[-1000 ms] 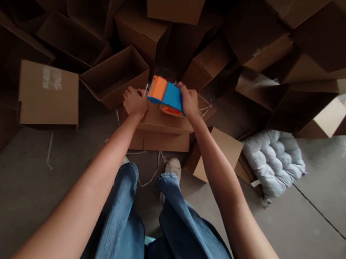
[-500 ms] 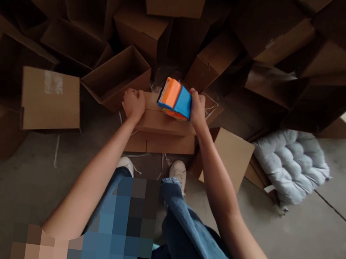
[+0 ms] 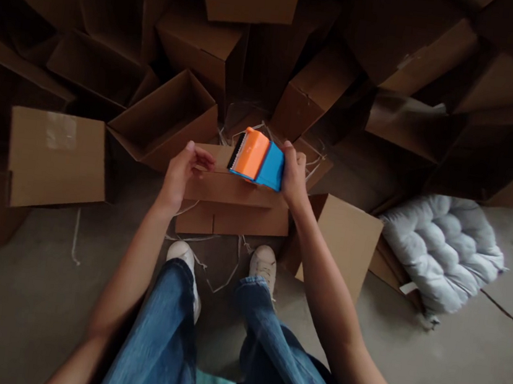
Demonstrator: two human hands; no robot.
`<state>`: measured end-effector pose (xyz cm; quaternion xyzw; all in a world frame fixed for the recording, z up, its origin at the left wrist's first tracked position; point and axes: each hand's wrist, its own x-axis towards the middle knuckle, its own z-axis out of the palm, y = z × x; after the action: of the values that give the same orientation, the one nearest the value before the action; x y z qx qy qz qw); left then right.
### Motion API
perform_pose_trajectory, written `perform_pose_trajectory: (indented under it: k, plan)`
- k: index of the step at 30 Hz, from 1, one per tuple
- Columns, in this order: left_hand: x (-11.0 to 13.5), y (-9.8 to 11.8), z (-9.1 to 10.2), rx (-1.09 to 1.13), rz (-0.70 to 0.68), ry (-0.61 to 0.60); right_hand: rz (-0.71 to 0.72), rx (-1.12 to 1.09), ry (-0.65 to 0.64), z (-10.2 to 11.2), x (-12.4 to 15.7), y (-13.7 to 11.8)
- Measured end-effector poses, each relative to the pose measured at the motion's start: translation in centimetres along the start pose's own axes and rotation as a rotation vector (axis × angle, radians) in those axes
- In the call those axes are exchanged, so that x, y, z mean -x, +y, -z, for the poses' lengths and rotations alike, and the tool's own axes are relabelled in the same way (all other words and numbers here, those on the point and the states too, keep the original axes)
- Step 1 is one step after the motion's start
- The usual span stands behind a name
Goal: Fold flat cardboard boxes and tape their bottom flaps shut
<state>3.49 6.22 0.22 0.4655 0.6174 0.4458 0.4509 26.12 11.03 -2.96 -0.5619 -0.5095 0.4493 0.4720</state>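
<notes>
My right hand (image 3: 295, 173) is wrapped round the handle end of an orange and blue tape gun (image 3: 254, 156). Its black toothed cutting edge faces left, above the top of a closed brown cardboard box (image 3: 233, 190). At the left end of that box is my left hand (image 3: 184, 174), its fingers apart and holding nothing. Whether those fingers touch the cardboard I cannot tell. Another flat-sided carton (image 3: 253, 219) shows under the near side of the box. The tape roll is hidden beneath the tool's body.
Many cardboard boxes are heaped at the back, among them an open box (image 3: 162, 119). A taped box (image 3: 57, 158) stands at left, another box (image 3: 344, 237) at right. A grey tufted cushion (image 3: 446, 246) lies far right. White string (image 3: 221, 284) trails near my shoes.
My left hand has lifted and opened at the box's left end, shifting left. My right hand still holds the tape gun, now a little lower in view and tilted differently.
</notes>
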Motion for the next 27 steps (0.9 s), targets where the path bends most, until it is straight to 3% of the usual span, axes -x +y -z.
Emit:
perform_pose_trajectory:
  k: [8,13,17,27]
  plan:
    - [1.0,1.7,-1.3,0.029,-0.052,-0.052,0.047,0.012,-0.026,0.2,0.3,-0.8]
    - [0.7,0.8,-1.7,0.098,-0.071,-0.113,0.022,0.049,-0.042,0.1,0.5,-1.5]
    - [0.8,0.2,-1.9,0.12,-0.075,-0.072,0.033,0.051,-0.055,0.1,0.6,-1.8]
    - [0.6,1.2,-0.6,0.06,-0.13,-0.042,0.05,0.102,-0.13,0.0,0.6,-2.5]
